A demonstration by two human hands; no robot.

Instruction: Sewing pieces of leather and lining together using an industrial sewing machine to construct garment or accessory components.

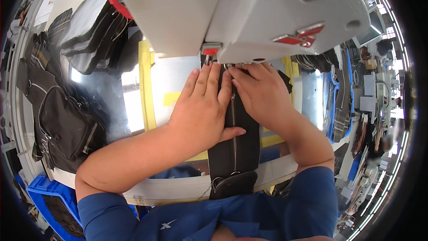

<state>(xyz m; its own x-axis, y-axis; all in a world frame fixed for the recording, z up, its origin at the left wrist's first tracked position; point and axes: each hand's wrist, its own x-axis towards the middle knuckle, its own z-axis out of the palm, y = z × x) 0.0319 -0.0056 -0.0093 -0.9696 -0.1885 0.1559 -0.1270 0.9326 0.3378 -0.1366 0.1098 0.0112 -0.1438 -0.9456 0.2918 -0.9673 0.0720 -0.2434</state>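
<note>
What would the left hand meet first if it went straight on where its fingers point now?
The left hand would probably meet the small metal part below the red piece of the pale machine; it looks close, but depth is unclear here.

"What's worn here?"
"A blue shirt (196,214), its short sleeves (106,212) ending near the elbows."
"Any marking?"
"A small white mark (167,224) of crossed strokes, in front."
"Below the sleeves?"
"Bare forearms (129,157), bare hands (200,102)."
</note>
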